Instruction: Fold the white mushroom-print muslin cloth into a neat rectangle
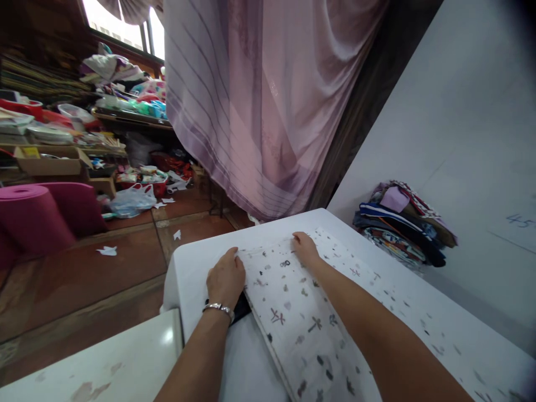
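Note:
A long white cloth (293,312) printed with small dark and reddish motifs lies lengthwise on a white-covered table (196,262). My left hand (226,279), with a silver bracelet at the wrist, pinches the cloth's far left corner. At the far edge, my right hand (305,249) has its fingers closed on the same cloth, the forearm stretched over it. Under my left wrist a flat black object (240,310) shows partly. More of the printed fabric (385,290) spreads along the right side of the table.
Folded clothes (402,223) are piled against the wall at the right. A pink curtain (272,111) hangs beyond the table. A pale glossy surface (125,357) sits at the lower left. Rolled pink mats (33,223), a plastic bag (132,201) and boxes fill the left side.

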